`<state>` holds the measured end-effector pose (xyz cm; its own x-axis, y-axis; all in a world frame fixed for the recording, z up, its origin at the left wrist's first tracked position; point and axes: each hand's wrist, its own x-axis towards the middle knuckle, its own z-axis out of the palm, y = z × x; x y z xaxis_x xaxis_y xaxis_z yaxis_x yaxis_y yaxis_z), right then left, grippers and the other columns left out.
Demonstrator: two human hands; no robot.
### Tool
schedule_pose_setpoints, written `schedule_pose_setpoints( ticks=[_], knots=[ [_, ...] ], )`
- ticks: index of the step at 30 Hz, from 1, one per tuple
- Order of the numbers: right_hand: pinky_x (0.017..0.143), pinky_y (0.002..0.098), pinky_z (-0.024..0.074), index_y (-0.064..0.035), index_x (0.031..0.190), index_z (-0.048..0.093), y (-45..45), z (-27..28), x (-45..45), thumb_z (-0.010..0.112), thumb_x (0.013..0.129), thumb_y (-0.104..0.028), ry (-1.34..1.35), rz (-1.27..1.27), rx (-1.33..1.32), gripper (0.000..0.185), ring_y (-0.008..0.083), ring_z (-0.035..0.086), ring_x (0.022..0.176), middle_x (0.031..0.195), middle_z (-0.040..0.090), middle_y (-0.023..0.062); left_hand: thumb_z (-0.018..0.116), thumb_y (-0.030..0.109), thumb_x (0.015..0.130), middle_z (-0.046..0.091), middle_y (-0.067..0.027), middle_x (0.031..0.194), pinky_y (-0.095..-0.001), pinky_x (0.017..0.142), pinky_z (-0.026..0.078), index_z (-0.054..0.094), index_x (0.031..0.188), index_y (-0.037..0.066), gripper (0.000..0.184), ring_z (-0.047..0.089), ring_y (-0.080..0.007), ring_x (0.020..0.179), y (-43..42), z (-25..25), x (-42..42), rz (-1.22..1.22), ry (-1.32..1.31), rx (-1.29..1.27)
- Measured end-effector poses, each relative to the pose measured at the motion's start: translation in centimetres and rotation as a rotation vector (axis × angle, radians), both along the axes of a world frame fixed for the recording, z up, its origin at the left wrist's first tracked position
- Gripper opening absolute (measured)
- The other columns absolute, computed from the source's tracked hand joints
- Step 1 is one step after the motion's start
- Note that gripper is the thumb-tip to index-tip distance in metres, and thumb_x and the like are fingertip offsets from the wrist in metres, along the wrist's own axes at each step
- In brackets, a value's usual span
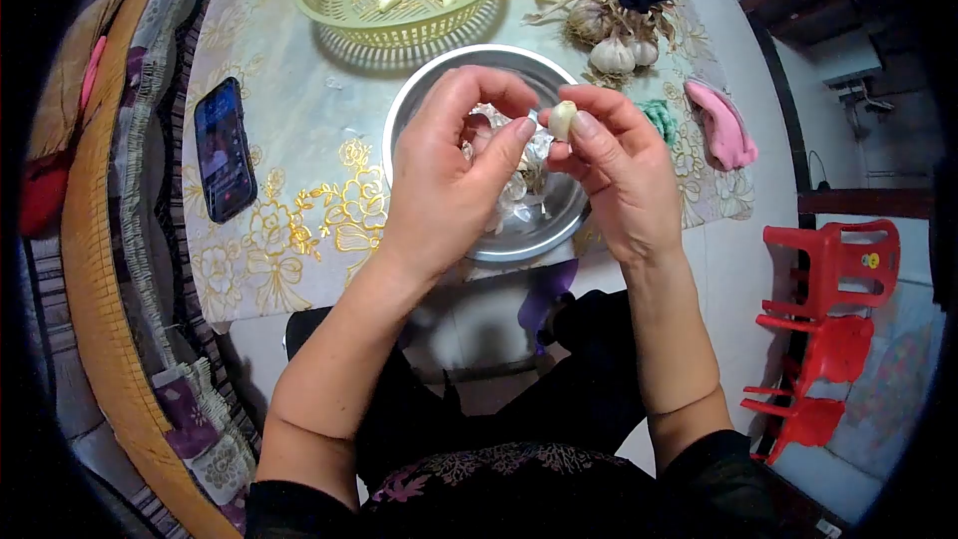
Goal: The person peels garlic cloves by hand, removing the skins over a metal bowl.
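Observation:
My right hand point(624, 165) pinches a pale garlic clove point(562, 121) between thumb and fingers, above a metal bowl point(571, 212). Just left of the clove is my left hand point(444, 145), its thumb and forefinger closed together. A small pale bit shows at those fingertips, too small to name. Papery garlic skins point(517, 185) lie in the bowl beneath both hands, partly hidden by them. Beyond the bowl, a yellow-green plastic basket point(404, 28) holds several peeled cloves point(389, 2).
Garlic bulbs point(612, 55) with dry stalks, tied in black cloth, lie at the back right. Near them are a green bundle point(659, 118) and a pink cloth point(720, 125). A phone point(226, 150) rests at left on the patterned tablecloth point(299, 230). Red chairs point(833, 269) stand at right.

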<state>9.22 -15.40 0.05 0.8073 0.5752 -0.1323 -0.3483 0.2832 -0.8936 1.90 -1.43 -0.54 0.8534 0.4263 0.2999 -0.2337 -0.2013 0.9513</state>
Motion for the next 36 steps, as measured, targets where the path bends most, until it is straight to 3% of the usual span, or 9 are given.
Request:
schedule_pose_setpoints(
  ticks=[7, 13, 16, 25, 28, 31, 36],
  knots=[
    [0.07, 0.0209, 0.0491, 0.0004, 0.105, 0.061, 0.2, 0.2, -0.3, 0.065, 0.084, -0.011, -0.05, 0.018, -0.061, 0.025, 0.0087, 0.058, 0.074, 0.089, 0.063, 0.0038, 0.063, -0.001, 0.076, 0.054, -0.0044, 0.081, -0.0227, 0.05, 0.035, 0.058, 0.088, 0.002, 0.014, 0.043, -0.0098, 0.058, -0.3, 0.9, -0.3, 0.0, 0.007, 0.133],
    [0.068, 0.0208, 0.0485, 0.0, 0.104, 0.061, 0.2, 0.0, -0.3, 0.064, 0.084, -0.013, -0.108, 0.051, -0.103, 0.024, 0.0079, 0.057, 0.073, 0.088, 0.063, 0.0034, 0.061, 0.0, 0.079, 0.054, -0.0068, 0.078, -0.0267, 0.054, 0.04, 0.056, 0.085, 0.001, 0.008, 0.049, -0.0144, 0.062, 0.1, 0.7, -0.3, 0.004, 0.014, 0.215],
    [0.068, 0.0218, 0.0492, 0.0003, 0.103, 0.06, 0.0, 0.1, -0.2, 0.062, 0.086, -0.014, -0.029, 0.051, -0.048, 0.022, 0.0085, 0.057, 0.073, 0.089, 0.062, 0.0041, 0.06, 0.004, 0.084, 0.053, 0.0006, 0.078, -0.0187, 0.057, 0.037, 0.055, 0.086, 0.0, 0.006, 0.045, -0.0049, 0.065, -0.1, 0.0, -0.3, -0.03, 0.04, 0.153],
    [0.069, 0.0255, 0.0521, 0.0001, 0.111, 0.054, -0.3, -0.2, 0.4, 0.054, 0.091, -0.015, 0.092, 0.027, 0.078, 0.025, 0.0112, 0.06, 0.073, 0.096, 0.062, 0.0091, 0.056, 0.01, 0.088, 0.051, 0.0035, 0.082, -0.0181, 0.066, 0.039, 0.054, 0.091, 0.003, 0.008, 0.046, -0.0043, 0.074, -0.4, 1.1, -0.6, -0.238, 0.094, -0.184],
    [0.069, 0.0254, 0.0522, 0.0002, 0.112, 0.053, -0.5, -0.4, 0.7, 0.051, 0.092, -0.014, 0.083, 0.032, 0.097, 0.025, 0.0111, 0.06, 0.073, 0.097, 0.062, 0.0106, 0.058, 0.004, 0.085, 0.058, -0.0023, 0.082, -0.022, 0.065, 0.044, 0.055, 0.092, 0.0, 0.009, 0.054, -0.0082, 0.071, -0.1, 0.7, -0.5, -0.157, 0.084, -0.117],
    [0.068, 0.0247, 0.0521, 0.0001, 0.113, 0.053, -0.4, -0.3, 0.6, 0.05, 0.092, -0.013, 0.073, 0.04, 0.101, 0.024, 0.0109, 0.06, 0.073, 0.096, 0.062, 0.0106, 0.061, 0.005, 0.083, 0.057, -0.0021, 0.086, -0.02, 0.061, 0.041, 0.055, 0.093, 0.0, 0.012, 0.049, -0.0058, 0.066, -0.2, 0.1, 0.1, -0.015, -0.041, -0.069],
    [0.067, 0.0231, 0.0514, -0.0002, 0.113, 0.053, -0.3, -0.3, 0.4, 0.051, 0.092, -0.012, 0.055, 0.075, 0.062, 0.024, 0.0103, 0.06, 0.072, 0.096, 0.063, 0.0097, 0.063, 0.005, 0.08, 0.055, -0.0007, 0.09, -0.0182, 0.057, 0.037, 0.057, 0.094, 0.002, 0.016, 0.044, -0.004, 0.067, -0.2, 1.2, -0.5, -0.063, 0.119, -0.044]
  ],
)
